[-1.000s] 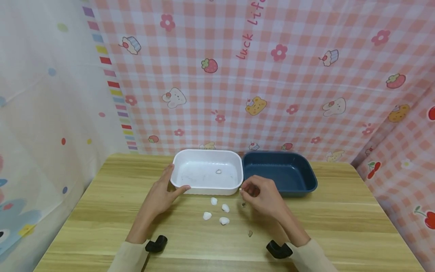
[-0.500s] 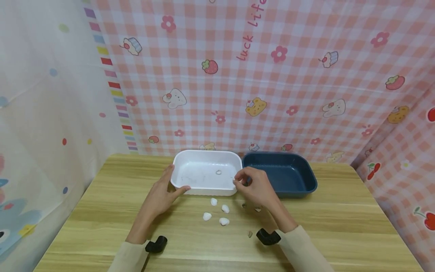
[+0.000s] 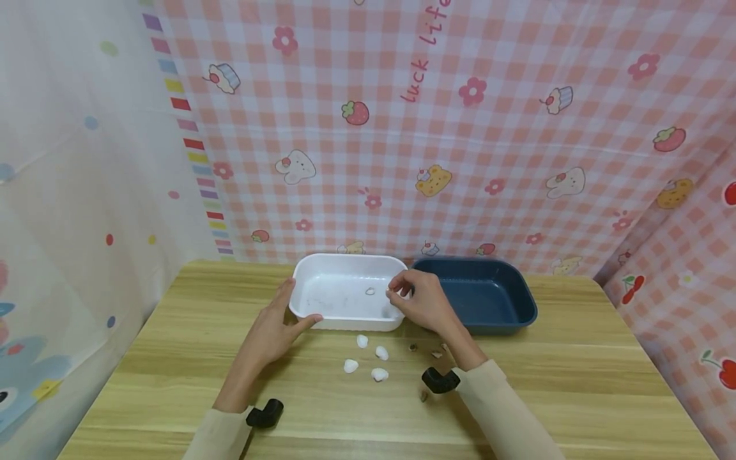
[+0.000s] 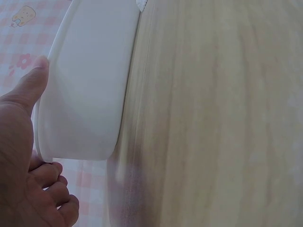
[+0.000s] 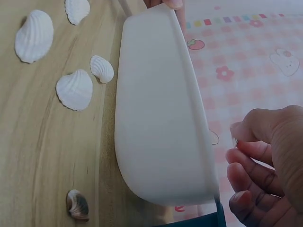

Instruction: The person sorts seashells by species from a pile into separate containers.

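In the head view my left hand holds the near left corner of a white plastic basin, thumb on the front rim, other fingers at the left end. Over the basin's right end, my right hand pinches a tiny thing, apparently a small shell, mostly hidden by thumb and forefinger. One small shell lies on the basin's floor. Before the basin are several white ribbed shells. Small brown shells lie farther right, including one dark brown shell in the right wrist view.
A dark blue basin stands against the white basin's right side, partly behind my right hand. Both rest on a wooden table by a pink checked cloth. Another brown shell lies near my right sleeve.
My right hand has moved left and away from me, from beside the front corner to over the white basin, still pinching. My left hand has stayed put.
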`<state>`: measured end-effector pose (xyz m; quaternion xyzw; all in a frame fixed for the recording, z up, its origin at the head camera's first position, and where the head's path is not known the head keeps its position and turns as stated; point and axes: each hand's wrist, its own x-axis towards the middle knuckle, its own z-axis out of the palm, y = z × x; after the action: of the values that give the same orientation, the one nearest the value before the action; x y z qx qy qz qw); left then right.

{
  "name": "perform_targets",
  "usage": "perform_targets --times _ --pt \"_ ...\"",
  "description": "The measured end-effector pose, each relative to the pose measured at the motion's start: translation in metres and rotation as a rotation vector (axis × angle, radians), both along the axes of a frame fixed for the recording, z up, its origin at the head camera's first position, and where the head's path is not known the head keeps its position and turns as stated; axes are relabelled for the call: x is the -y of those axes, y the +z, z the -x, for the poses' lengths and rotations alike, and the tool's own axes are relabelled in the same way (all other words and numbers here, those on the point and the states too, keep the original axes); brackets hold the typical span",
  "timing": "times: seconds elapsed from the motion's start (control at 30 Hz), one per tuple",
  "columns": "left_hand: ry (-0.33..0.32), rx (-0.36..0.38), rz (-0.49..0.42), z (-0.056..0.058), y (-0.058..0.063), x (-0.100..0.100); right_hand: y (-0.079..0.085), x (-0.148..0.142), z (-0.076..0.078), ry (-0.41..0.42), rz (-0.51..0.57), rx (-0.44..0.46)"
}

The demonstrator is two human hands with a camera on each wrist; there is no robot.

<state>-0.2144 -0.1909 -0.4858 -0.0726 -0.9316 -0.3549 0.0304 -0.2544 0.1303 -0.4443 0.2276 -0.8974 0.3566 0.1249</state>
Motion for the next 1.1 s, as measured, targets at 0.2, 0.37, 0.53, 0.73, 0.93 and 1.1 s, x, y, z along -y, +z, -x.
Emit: perform_targets --times 0.2,0.37,0.53,0.73,0.93,1.1 --pt "-0.003 -0.008 0.004 0.001 -0.001 0.000 -0.001 0.001 0.004 -0.006 -0.010 0.037" --pt "-0.008 -0.015 -0.001 0.001 -0.001 -0.001 0.000 -0.005 0.000 -0.003 0.006 0.045" --pt "-0.008 -0.011 -0.005 0.001 -0.002 -0.001 0.003 -0.016 -0.008 -0.009 0.031 0.068" --pt "-0.007 -0.010 -0.008 0.002 -0.001 0.000 0.008 -0.029 -0.022 -0.001 0.045 0.120" --pt "-0.010 -0.009 -0.007 0.001 -0.001 0.000 0.009 -0.038 -0.037 0.016 0.031 0.112" --pt "-0.011 -0.012 -0.009 0.001 0.000 0.000 0.011 -0.045 -0.048 0.030 0.022 0.144"
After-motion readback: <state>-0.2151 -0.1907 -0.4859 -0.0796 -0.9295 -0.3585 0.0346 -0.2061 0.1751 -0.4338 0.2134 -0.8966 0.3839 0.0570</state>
